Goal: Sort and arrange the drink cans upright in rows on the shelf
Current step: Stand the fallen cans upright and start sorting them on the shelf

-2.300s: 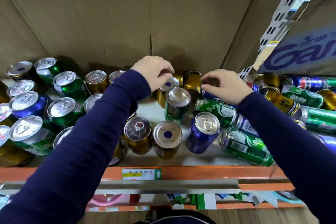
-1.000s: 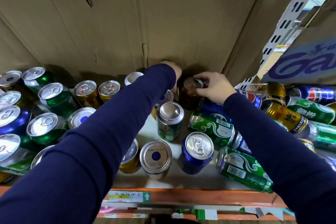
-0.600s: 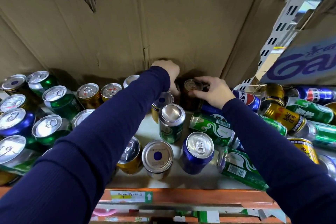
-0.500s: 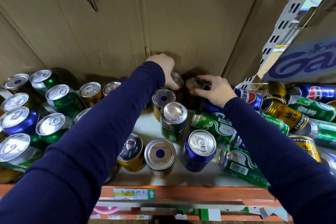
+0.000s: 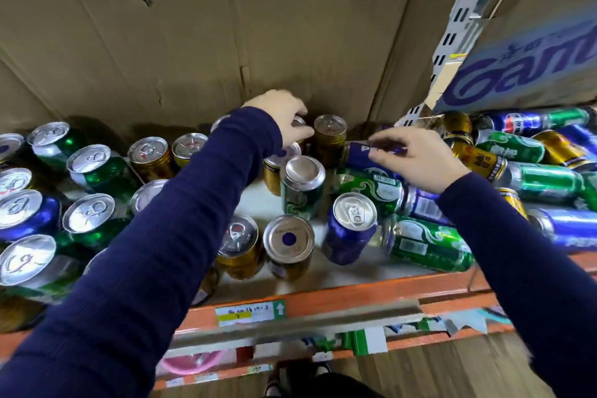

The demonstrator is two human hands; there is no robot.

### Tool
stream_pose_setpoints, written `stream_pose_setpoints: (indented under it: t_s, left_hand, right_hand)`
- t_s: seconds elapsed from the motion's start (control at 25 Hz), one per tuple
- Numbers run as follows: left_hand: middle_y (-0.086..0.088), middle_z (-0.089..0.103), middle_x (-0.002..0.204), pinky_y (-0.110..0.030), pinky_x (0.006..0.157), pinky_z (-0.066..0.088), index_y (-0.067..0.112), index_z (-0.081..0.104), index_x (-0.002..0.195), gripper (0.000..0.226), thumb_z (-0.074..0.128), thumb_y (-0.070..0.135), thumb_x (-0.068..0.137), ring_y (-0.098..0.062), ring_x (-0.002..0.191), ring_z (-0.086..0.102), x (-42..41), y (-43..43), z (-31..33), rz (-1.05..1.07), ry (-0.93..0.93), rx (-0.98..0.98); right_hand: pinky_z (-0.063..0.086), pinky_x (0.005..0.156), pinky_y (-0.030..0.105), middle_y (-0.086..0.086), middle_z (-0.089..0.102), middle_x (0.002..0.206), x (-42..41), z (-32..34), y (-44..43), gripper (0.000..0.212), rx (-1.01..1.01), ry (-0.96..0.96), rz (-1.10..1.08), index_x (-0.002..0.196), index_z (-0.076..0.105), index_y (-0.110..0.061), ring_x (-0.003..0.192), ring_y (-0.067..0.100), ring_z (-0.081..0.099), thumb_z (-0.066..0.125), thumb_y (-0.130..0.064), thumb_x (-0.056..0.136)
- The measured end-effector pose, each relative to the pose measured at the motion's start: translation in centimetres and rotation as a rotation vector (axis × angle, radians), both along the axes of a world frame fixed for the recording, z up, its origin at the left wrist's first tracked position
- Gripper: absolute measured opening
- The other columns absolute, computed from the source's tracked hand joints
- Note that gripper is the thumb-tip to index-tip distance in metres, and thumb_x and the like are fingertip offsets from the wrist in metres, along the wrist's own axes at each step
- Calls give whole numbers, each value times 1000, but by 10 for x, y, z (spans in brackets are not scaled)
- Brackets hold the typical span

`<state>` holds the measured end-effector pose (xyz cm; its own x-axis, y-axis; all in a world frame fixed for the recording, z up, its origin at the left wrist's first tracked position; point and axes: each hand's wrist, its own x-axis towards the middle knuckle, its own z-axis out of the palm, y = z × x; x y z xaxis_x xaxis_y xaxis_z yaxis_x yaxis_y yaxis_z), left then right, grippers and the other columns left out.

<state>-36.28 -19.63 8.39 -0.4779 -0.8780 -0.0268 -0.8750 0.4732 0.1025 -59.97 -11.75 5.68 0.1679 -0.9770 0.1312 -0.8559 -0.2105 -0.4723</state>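
Note:
My left hand (image 5: 284, 121) reaches to the back of the shelf (image 5: 355, 297), its fingers closed over the top of a gold can (image 5: 298, 122) that my hand mostly hides. Just right of it a gold can (image 5: 329, 139) stands upright by itself against the cardboard. My right hand (image 5: 416, 160) has its fingertips pinched on a blue can (image 5: 360, 157) lying on its side. In front stand a green can (image 5: 302, 189), a blue can (image 5: 350, 229) and two gold cans (image 5: 287, 247).
Upright green, blue and gold cans (image 5: 92, 171) stand in rows at the left. A pile of cans lying on their sides (image 5: 529, 178) fills the right. A cardboard wall (image 5: 258, 26) closes the back. The orange shelf edge carries a label (image 5: 248, 313).
My right hand let go of the upright gold can at the back and moved right onto the lying blue can. My left hand stays at the back on its can.

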Motion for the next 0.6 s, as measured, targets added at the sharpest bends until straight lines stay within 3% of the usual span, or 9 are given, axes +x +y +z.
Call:
stream_pose_setpoints:
  t_s: [0.12, 0.2, 0.28, 0.36, 0.4, 0.48, 0.6]
  left_hand:
    - [-6, 59, 115, -36, 89, 45, 19, 58, 123, 43, 54, 45, 89, -25, 106, 54, -22, 37, 13, -125, 148, -63]
    - [-4, 61, 115, -36, 91, 45, 21, 60, 121, 45, 54, 48, 86, -23, 106, 56, -38, 58, 12, -176, 223, -62]
    - [-3, 63, 114, -35, 92, 44, 21, 61, 120, 43, 55, 47, 86, -22, 105, 57, -54, 71, 8, -206, 230, -23]
    - [-4, 64, 112, -30, 91, 43, 19, 61, 120, 38, 56, 41, 88, -22, 105, 57, -71, 78, 3, -212, 208, 15]
    - [-4, 64, 113, -30, 90, 43, 19, 61, 120, 38, 57, 39, 89, -22, 106, 57, -80, 80, 1, -203, 208, 30]
    - [-4, 64, 116, -33, 92, 44, 18, 60, 122, 39, 57, 38, 89, -22, 108, 57, -94, 83, -1, -155, 194, 51]
    - [-3, 61, 123, -33, 94, 44, 18, 58, 125, 43, 61, 37, 87, -22, 113, 55, -111, 83, -2, -93, 64, 90]
  right_hand:
    - [49, 78, 27, -5, 64, 96, -21, -6, 52, 34, 124, 24, 43, 106, 66, -21, 85, 12, 62, 68, -42, 80]
    - [47, 85, 29, -1, 62, 107, -29, -22, 75, 55, 211, 169, 101, 117, 61, -20, 98, 17, 58, 74, -47, 71]
    - [43, 92, 33, 3, 59, 119, -31, -43, 86, 78, 150, 350, 159, 131, 52, -20, 107, 23, 51, 78, -49, 63]
    - [45, 90, 40, 4, 60, 118, -32, -59, 88, 84, 35, 447, 199, 132, 51, -20, 105, 28, 50, 77, -49, 57]
    - [46, 88, 40, 5, 61, 115, -35, -62, 88, 83, -14, 414, 200, 129, 53, -19, 102, 29, 51, 77, -47, 54]
    - [44, 86, 34, 2, 61, 111, -47, -58, 92, 78, -91, 171, 160, 123, 55, -15, 100, 25, 52, 79, -40, 53]
    - [42, 82, 13, -17, 55, 105, -73, -49, 100, 66, -181, -271, 61, 113, 50, -22, 96, 0, 54, 86, -29, 58]
